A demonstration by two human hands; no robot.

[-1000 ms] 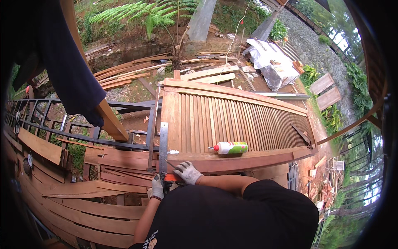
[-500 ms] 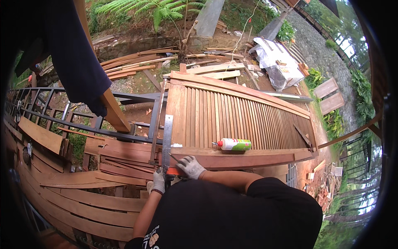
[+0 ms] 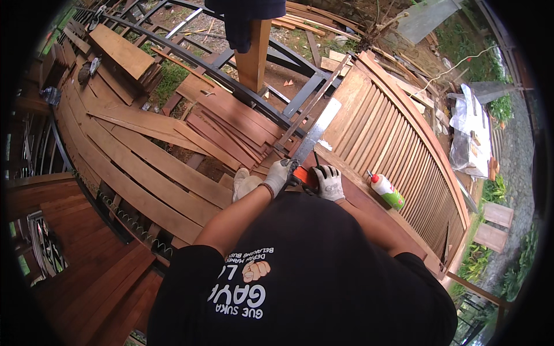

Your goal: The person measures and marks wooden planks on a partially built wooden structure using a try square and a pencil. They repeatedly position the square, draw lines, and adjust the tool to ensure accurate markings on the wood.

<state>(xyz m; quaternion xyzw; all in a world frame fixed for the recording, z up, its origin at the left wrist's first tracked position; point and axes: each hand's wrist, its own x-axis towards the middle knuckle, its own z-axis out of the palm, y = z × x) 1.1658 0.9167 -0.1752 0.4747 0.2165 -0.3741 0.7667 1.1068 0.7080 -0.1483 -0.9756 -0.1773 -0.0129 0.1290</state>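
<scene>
My left hand, in a pale work glove, is closed at the lower end of a wide steel ruler. An orange and black piece sits there between my hands; its kind is unclear. My gloved right hand rests beside that piece, with a thin, dark, pencil-like stick upright in its fingers. The ruler lies across the end of a louvred wooden panel, near a white smear on the wood. On the panel's near rail lies a white and green glue bottle with a red cap.
Several loose boards lie left of the panel, beside a black metal frame. A wooden post with dark cloth over it rises ahead. Slatted planks spread to the left. A white-covered stack stands far right.
The view has turned, so the panel and bottle now appear farther right and tilted. Both hands stay by the ruler's lower end, and the stick now points more upright.
</scene>
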